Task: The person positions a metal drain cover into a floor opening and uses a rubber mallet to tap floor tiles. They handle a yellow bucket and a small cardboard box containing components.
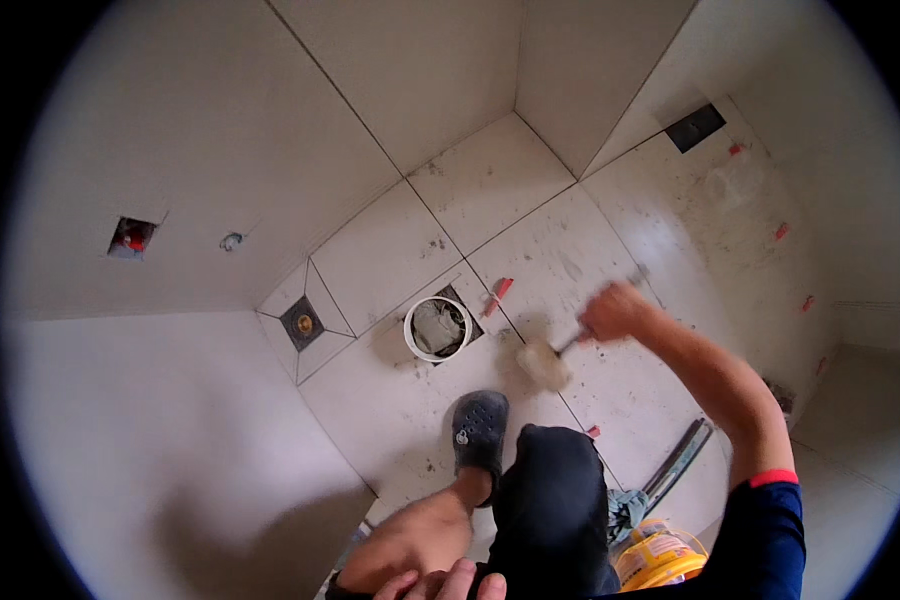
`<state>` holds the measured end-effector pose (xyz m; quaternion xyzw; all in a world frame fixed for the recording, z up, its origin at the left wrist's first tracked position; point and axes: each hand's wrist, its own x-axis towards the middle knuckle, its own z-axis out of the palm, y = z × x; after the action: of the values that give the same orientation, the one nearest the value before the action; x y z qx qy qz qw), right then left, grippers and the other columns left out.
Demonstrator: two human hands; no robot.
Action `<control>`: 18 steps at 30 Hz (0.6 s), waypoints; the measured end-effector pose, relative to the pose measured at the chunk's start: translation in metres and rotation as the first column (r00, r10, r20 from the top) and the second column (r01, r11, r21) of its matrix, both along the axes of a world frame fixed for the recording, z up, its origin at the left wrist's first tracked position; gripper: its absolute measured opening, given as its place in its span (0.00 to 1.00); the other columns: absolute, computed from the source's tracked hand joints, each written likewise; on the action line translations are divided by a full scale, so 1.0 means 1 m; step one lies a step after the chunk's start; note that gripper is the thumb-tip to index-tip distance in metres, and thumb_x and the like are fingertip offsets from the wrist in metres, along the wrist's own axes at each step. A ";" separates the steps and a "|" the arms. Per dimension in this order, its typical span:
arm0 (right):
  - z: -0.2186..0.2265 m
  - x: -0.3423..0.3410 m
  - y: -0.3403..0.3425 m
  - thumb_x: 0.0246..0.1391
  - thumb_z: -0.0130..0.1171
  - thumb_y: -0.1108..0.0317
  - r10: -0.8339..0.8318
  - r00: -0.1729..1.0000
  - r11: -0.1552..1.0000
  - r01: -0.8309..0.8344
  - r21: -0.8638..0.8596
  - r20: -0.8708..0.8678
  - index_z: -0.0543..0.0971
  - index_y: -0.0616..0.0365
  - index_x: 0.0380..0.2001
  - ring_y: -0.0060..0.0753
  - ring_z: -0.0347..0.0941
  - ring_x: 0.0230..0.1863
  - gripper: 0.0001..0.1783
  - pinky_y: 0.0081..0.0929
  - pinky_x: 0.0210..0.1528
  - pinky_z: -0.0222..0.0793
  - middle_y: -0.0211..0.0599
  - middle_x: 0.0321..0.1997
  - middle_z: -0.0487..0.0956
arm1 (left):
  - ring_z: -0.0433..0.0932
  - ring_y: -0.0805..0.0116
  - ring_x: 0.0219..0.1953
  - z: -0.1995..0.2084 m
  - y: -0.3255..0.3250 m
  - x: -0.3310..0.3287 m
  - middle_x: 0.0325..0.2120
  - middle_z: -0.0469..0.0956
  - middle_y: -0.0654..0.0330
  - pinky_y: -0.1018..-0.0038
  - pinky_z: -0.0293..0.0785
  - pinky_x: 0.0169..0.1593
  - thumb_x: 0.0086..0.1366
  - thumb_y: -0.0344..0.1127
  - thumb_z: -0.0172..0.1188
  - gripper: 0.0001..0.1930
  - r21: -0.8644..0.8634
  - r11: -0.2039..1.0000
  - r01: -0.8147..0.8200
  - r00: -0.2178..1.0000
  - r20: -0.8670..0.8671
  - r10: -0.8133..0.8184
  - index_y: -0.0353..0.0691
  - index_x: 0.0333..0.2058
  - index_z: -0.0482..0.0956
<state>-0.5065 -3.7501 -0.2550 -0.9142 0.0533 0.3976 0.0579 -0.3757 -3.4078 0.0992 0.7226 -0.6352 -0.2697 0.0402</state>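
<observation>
My right hand (618,311) is closed round the handle of a mallet with a pale, rounded head (544,366). The head is slightly smeared and sits over a dark joint between light floor tiles (515,410); whether it touches the tile I cannot tell. Only the fingers of my left hand (440,582) show, at the lower edge. They lie loosely apart by my bent leg, with nothing seen in them. Left of the mallet, a white round pipe opening (438,329) with crumpled pale material inside stands in a dark square cutout.
A red piece (500,294) lies on a joint. My dark clog (480,430) stands on the tiles. A square drain (303,324) is in the left corner. Long metal bars (680,463), a cloth (625,512) and a yellow bucket (660,560) are near my right side. Another dark square (695,128) lies far right.
</observation>
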 end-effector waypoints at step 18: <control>0.029 -0.125 0.063 0.61 0.49 0.43 -0.634 0.773 0.774 0.634 0.010 0.011 0.78 0.50 0.39 0.44 0.79 0.36 0.22 0.42 0.37 0.74 0.40 0.32 0.81 | 0.79 0.58 0.43 -0.003 0.004 0.011 0.49 0.77 0.51 0.64 0.71 0.52 0.58 0.52 0.64 0.26 -0.072 0.997 -0.033 0.997 -0.079 0.027 0.39 0.49 0.79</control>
<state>-0.6317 -3.6874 -0.2260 -0.8454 0.3562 0.3489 0.1915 -0.3645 -3.4043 0.0960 0.7191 -0.6316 -0.2736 0.0952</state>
